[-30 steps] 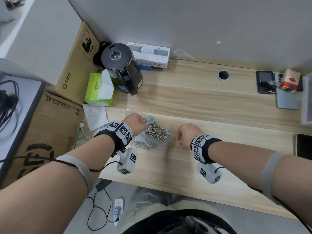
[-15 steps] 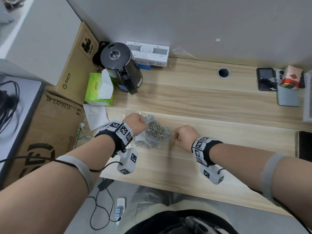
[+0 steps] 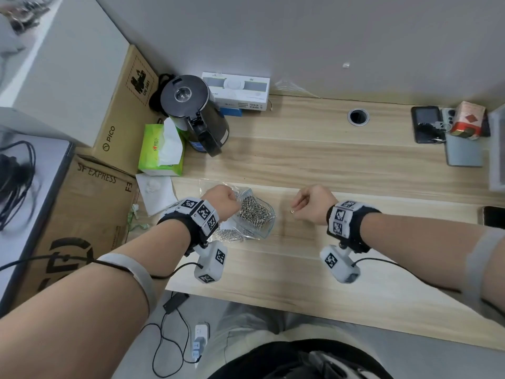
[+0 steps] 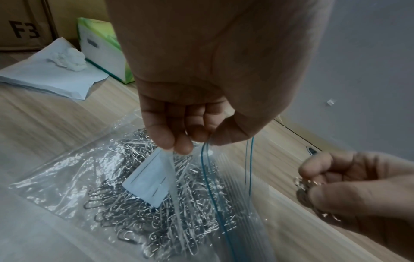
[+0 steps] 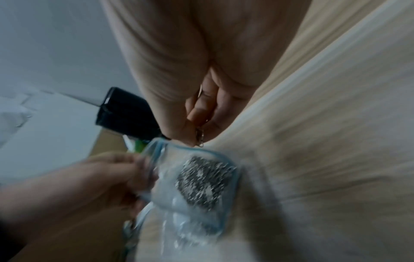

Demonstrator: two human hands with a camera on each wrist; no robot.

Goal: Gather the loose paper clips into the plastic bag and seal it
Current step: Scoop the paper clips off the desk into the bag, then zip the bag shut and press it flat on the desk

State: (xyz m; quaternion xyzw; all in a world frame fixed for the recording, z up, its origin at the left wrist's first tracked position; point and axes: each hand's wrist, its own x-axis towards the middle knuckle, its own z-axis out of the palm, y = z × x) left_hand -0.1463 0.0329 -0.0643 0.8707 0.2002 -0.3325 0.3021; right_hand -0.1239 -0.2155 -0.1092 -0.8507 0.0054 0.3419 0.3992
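A clear plastic bag (image 3: pixel 257 214) with a blue zip edge lies on the wooden desk (image 3: pixel 341 165), holding a heap of silver paper clips (image 4: pixel 139 203) and a white card (image 4: pixel 147 180). My left hand (image 3: pixel 222 199) pinches the bag's upper rim (image 4: pixel 205 147) and lifts it so the mouth gapes toward the right. My right hand (image 3: pixel 311 202), just right of the bag's mouth, holds a small bunch of paper clips (image 5: pixel 199 137) in its curled fingers (image 4: pixel 336 187). In the blurred right wrist view the bag (image 5: pixel 197 177) lies just below those clips.
A black kettle (image 3: pixel 194 113), a green tissue pack (image 3: pixel 161 149) and a white box (image 3: pixel 236 90) stand at the back left. Paper with a crumpled tissue (image 3: pixel 154 187) lies left of the bag. Phones and a small carton (image 3: pixel 467 120) sit at the far right, cardboard boxes (image 3: pixel 90 192) on the left.
My right hand with its clips moved left toward the bag's mouth, then drew back a little to the right. My left hand kept its hold on the bag's rim.
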